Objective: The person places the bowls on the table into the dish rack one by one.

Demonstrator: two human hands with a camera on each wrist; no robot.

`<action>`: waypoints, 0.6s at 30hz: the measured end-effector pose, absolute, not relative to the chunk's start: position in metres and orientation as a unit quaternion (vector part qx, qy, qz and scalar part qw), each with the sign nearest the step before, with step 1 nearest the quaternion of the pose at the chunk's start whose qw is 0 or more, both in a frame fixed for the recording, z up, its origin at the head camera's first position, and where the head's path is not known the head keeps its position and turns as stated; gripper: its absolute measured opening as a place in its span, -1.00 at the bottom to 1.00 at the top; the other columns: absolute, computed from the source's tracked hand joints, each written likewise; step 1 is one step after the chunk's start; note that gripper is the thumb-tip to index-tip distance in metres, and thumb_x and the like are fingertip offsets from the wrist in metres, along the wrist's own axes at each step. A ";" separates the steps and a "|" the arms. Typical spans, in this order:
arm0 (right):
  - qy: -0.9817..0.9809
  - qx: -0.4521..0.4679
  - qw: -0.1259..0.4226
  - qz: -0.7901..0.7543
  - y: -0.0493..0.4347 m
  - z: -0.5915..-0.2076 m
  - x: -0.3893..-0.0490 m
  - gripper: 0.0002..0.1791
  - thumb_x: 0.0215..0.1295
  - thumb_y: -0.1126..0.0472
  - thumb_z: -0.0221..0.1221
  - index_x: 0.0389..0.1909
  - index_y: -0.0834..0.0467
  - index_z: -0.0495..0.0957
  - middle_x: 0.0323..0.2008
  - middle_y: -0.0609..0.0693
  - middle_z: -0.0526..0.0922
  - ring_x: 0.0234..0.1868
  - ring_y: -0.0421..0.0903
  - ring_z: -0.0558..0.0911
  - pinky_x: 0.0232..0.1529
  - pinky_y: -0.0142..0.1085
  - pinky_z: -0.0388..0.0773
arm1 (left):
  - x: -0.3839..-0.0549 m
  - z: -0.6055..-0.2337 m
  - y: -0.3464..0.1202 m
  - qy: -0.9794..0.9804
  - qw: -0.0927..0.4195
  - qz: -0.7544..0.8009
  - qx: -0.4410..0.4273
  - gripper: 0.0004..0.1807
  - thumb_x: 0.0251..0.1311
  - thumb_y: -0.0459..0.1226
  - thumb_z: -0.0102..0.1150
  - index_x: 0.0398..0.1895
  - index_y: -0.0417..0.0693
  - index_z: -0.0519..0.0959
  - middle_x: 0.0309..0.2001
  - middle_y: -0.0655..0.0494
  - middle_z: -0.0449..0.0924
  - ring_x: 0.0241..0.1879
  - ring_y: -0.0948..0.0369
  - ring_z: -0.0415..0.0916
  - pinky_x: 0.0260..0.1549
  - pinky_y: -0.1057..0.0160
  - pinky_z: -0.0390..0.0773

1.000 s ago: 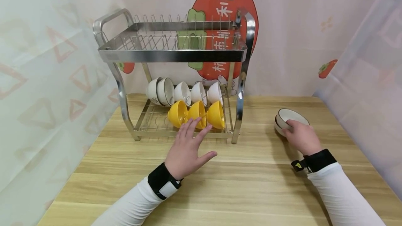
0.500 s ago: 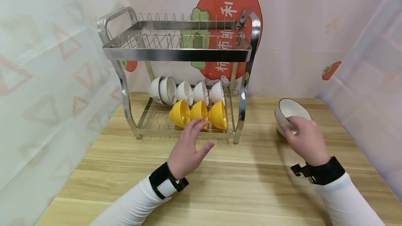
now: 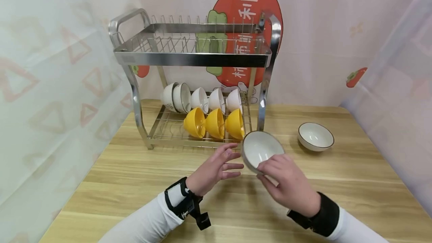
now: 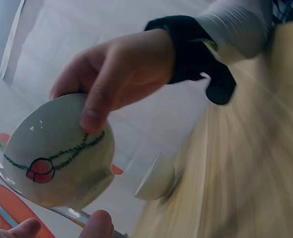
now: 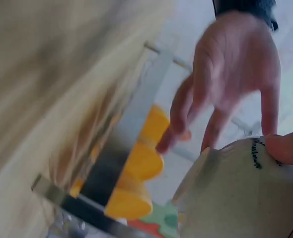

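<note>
My right hand (image 3: pixel 290 183) pinches the rim of a white bowl (image 3: pixel 260 147) with a dark edge, thumb on the outside and fingers inside. The bowl is held up over the table in front of the rack's right leg. In the left wrist view the bowl (image 4: pixel 57 153) shows a red and green pattern on its outer side. My left hand (image 3: pixel 216 168) is just left of the bowl, its fingers spread toward it and holding nothing. Another white bowl (image 3: pixel 315 137) with a dark rim stands on the table at the right.
A two-tier metal dish rack (image 3: pixel 192 60) stands at the back. Its lower shelf holds several white bowls (image 3: pixel 182 98) behind a row of yellow bowls (image 3: pixel 215 123), all tipped on their sides. Patterned cloth (image 3: pixel 314 48) hangs behind and at both sides of the wooden table (image 3: pixel 135 198).
My right hand has lifted the upper bowl off the other one and carried it left to the middle. My left hand has turned toward it.
</note>
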State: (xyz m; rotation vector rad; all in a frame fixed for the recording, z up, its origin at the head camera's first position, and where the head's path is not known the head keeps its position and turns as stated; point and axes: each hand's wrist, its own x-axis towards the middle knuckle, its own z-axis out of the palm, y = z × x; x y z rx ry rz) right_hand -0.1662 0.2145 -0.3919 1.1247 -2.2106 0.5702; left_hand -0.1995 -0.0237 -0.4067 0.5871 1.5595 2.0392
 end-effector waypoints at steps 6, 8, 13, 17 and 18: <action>-0.808 0.473 0.292 0.195 0.198 -0.408 -0.160 -0.83 -0.03 0.27 0.32 -0.35 0.04 0.64 -0.36 -0.16 0.68 -0.28 -0.14 0.52 -0.26 -0.17 0.43 | -0.200 -0.411 -0.023 0.545 0.305 0.760 0.180 -0.38 0.53 -0.03 -0.30 0.47 -0.17 -0.05 0.23 -0.34 0.30 0.02 0.01 0.45 0.10 -0.01 0.47; -0.799 0.487 0.296 0.190 0.196 -0.410 -0.160 -0.86 0.04 0.26 0.29 -0.34 0.04 0.63 -0.35 -0.16 0.68 -0.28 -0.14 0.52 -0.25 -0.18 0.44 | -0.200 -0.411 -0.023 0.538 0.316 0.764 0.165 -0.37 0.51 -0.05 -0.27 0.47 -0.16 -0.08 0.19 -0.31 0.31 -0.02 0.05 0.46 0.06 0.02 0.49; -0.787 0.505 0.301 0.187 0.196 -0.412 -0.163 -0.86 0.04 0.26 0.28 -0.33 0.06 0.64 -0.35 -0.14 0.67 -0.28 -0.12 0.52 -0.22 -0.18 0.42 | -0.204 -0.412 -0.026 0.511 0.338 0.778 0.140 -0.40 0.49 -0.10 -0.22 0.47 -0.10 -0.05 0.13 -0.21 0.34 -0.05 0.04 0.47 -0.04 0.07 0.53; -0.783 0.511 0.306 0.181 0.196 -0.414 -0.166 -0.83 0.01 0.28 0.30 -0.31 0.08 0.65 -0.33 -0.12 0.67 -0.26 -0.09 0.53 -0.20 -0.16 0.43 | -0.207 -0.411 -0.028 0.504 0.344 0.780 0.142 -0.43 0.47 -0.15 -0.21 0.46 -0.08 0.00 0.09 -0.15 0.35 -0.08 0.05 0.47 -0.06 0.05 0.54; -0.784 0.510 0.305 0.181 0.196 -0.414 -0.166 -0.84 0.04 0.27 0.28 -0.30 0.08 0.65 -0.31 -0.11 0.67 -0.24 -0.09 0.53 -0.19 -0.15 0.43 | -0.208 -0.411 -0.029 0.505 0.342 0.779 0.144 -0.43 0.47 -0.15 -0.20 0.46 -0.09 0.00 0.09 -0.14 0.34 -0.08 0.05 0.47 -0.05 0.04 0.54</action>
